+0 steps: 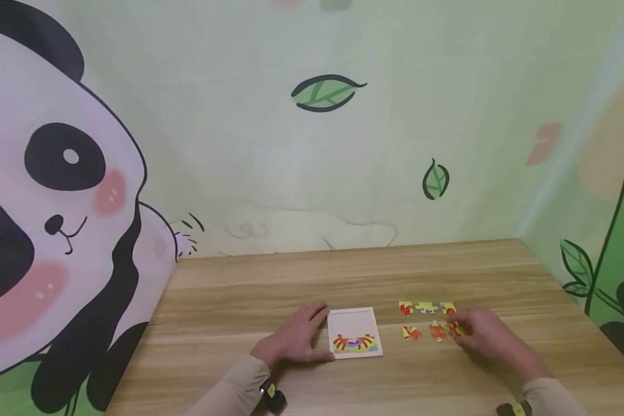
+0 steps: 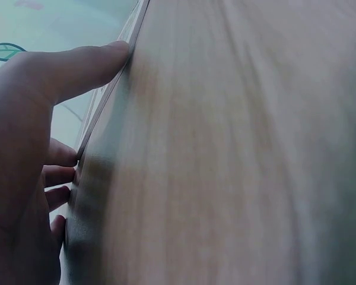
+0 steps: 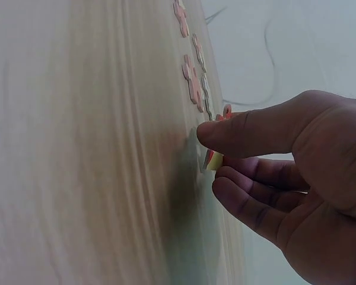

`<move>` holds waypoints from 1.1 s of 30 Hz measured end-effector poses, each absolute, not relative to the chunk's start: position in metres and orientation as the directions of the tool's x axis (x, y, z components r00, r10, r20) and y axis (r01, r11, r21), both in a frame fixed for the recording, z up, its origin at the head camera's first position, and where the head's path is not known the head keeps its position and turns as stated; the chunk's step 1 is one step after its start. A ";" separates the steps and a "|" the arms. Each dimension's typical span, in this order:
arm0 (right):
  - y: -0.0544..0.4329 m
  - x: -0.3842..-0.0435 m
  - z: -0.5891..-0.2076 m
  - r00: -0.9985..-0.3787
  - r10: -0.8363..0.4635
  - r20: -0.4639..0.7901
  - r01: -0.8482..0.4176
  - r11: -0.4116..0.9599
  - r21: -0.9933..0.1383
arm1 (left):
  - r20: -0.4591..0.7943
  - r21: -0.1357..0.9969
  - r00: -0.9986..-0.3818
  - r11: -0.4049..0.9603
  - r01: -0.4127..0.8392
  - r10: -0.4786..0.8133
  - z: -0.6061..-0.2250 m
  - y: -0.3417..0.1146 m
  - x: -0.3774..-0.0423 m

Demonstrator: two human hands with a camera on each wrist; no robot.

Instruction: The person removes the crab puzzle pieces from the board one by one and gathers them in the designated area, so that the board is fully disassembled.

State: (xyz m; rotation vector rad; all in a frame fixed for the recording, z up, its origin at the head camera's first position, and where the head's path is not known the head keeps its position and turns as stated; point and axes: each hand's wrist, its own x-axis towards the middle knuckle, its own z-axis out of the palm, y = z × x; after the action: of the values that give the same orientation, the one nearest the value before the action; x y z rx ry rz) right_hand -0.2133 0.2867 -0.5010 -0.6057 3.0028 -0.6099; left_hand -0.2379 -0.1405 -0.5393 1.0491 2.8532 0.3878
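My left hand (image 1: 303, 336) lies along the left side of a square white puzzle tray (image 1: 353, 322), its thumb at the near corner and its fingers by the far one. Along the tray's near side sits a fitted strip of puzzle (image 1: 355, 344) with red, yellow and rainbow colours; the rest of its bed is bare. To the right, my right hand (image 1: 479, 334) pinches a red-and-yellow puzzle piece (image 3: 213, 160) between thumb and fingers, low over the table. The fingers partly hide it. Beside it lie loose pieces, among them a red one (image 1: 437, 331).
The loose pieces form two short rows, the far one holding a pale yellow piece (image 1: 426, 307). A wood-grain table (image 1: 239, 289) carries everything. Behind it stands a green wall (image 1: 229, 144) with a panda and leaves printed on it.
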 end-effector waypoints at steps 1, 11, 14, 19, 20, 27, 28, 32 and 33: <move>0.288 -0.213 -0.502 -0.924 -0.379 0.061 -0.372 0.848 -0.378 | 0.013 0.263 -0.763 0.734 0.627 0.647 -0.540 -0.140 -0.237; 0.292 -0.210 -0.506 -0.928 -0.369 0.054 -0.360 0.848 -0.390 | 0.023 0.270 -0.758 0.726 0.632 0.652 -0.542 -0.140 -0.235; 0.292 -0.211 -0.506 -0.930 -0.366 0.045 -0.353 0.847 -0.398 | 0.031 0.265 -0.757 0.725 0.635 0.652 -0.542 -0.141 -0.236; 0.292 -0.212 -0.505 -0.928 -0.370 0.043 -0.356 0.849 -0.390 | 0.028 0.265 -0.758 0.726 0.634 0.652 -0.542 -0.141 -0.237; 0.292 -0.213 -0.504 -0.929 -0.369 0.041 -0.354 0.848 -0.395 | 0.025 0.267 -0.759 0.727 0.633 0.651 -0.541 -0.141 -0.237; 0.292 -0.214 -0.499 -0.939 -0.344 0.003 -0.318 0.863 -0.393 | 0.014 0.263 -0.766 0.736 0.623 0.643 -0.542 -0.141 -0.238; 0.291 -0.214 -0.499 -0.942 -0.335 -0.001 -0.309 0.870 -0.385 | 0.012 0.260 -0.766 0.737 0.623 0.643 -0.542 -0.141 -0.238; 0.289 -0.215 -0.499 -0.949 -0.313 -0.014 -0.286 0.883 -0.372 | 0.015 0.258 -0.763 0.735 0.627 0.646 -0.542 -0.141 -0.238; 0.288 -0.216 -0.499 -0.950 -0.313 -0.012 -0.286 0.884 -0.370 | 0.014 0.257 -0.764 0.736 0.627 0.645 -0.542 -0.141 -0.238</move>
State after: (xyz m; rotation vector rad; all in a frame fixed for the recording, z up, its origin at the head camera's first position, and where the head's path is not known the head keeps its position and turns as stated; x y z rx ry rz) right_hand -0.2156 0.2884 -0.4991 -0.4740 2.9794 -0.5689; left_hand -0.2380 -0.1411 -0.5415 1.0483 2.8559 0.3809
